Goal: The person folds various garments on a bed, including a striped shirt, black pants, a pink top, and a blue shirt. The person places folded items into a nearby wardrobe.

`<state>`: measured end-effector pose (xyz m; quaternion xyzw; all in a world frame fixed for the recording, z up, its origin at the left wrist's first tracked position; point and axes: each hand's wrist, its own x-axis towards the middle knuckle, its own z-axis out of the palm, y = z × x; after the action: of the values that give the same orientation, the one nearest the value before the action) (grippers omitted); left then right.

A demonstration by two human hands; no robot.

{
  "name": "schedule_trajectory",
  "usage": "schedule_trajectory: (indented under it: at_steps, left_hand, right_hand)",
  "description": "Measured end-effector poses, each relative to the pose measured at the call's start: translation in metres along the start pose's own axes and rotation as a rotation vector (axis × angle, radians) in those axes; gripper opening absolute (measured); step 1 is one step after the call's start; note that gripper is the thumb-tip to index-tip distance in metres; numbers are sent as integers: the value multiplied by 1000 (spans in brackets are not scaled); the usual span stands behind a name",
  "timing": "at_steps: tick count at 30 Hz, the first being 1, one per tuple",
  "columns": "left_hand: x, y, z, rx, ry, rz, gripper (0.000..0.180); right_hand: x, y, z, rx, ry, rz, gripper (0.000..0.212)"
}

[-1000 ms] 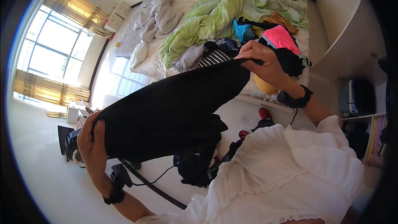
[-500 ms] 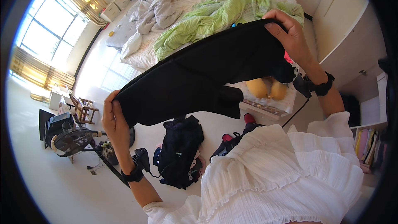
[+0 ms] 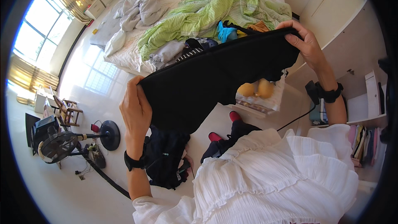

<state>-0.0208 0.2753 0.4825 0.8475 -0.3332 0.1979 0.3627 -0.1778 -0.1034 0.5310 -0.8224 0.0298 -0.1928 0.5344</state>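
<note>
Head view: black garment (image 3: 215, 79) now stretched wider and flatter than 0.5 s ago, held over the floor before the bed (image 3: 182, 0). Left hand (image 3: 134, 110) and right hand (image 3: 304, 41) each clenched on an end. No packages visible. Garment hides part of the yellow items (image 3: 257, 88); its kind is unclear.

Black garment (image 3: 215, 79) hides part of bed (image 3: 124, 54); yellow objects (image 3: 256, 88) unclear.
</note>
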Motion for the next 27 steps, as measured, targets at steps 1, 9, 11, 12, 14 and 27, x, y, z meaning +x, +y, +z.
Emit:
schedule_trajectory:
  at_steps: [1,9,11,12,14,27]
  left_hand:
    - [3,0,1,26,-10,34,18]
    - [-9,67,-58,-16,-323,47,19]
    - [0,96,-93,-212,-680,113,34]
    - [5,103,-87,-537,-647,314,26]
    - [21,122,-88,-814,-916,523,26]
    - [23,141,70,-1138,-622,347,51]
  right_hand:
    - [-4,3,-3,-4,-5,36,15]
    - [-48,9,-40,288,-38,-190,23]
    - [-55,2,-57,572,-301,-332,18]
    - [-40,0,-75,591,-620,-378,14]
    - [-23,-7,-100,581,-1032,-424,10]
    - [58,48,-127,606,-1293,-377,18]
